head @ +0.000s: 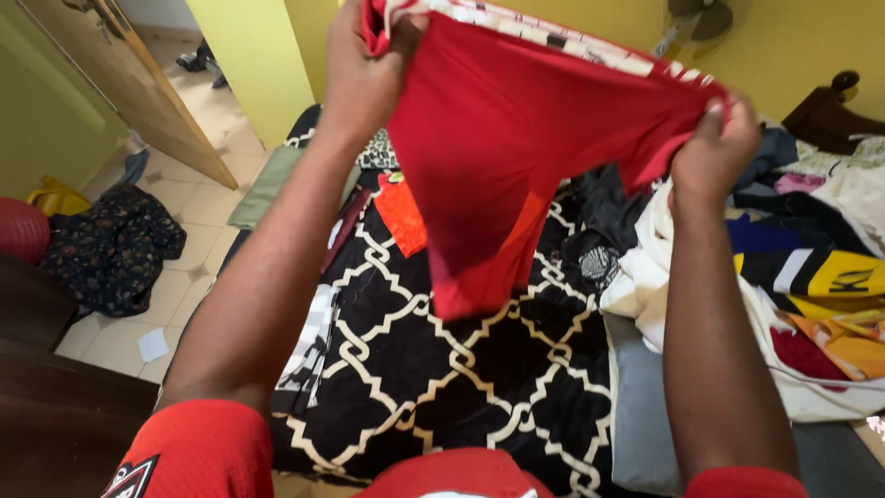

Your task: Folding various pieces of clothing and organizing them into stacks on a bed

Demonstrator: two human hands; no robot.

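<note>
Fingers of the left hand (361, 69) are pinched on one top corner of a red garment (498, 148), and those of the right hand (710, 152) are clamped on the other. The garment is held up, spread and hanging, above a black-and-white patterned bedspread (461, 378). No fold is seen in it yet. A pile of clothes (811, 277) is heaped unsorted at the right, and dark clothing (111, 244) is left on the floor.

red garment (516, 138), black bedspread (442, 369) with cream lattice pattern
</note>
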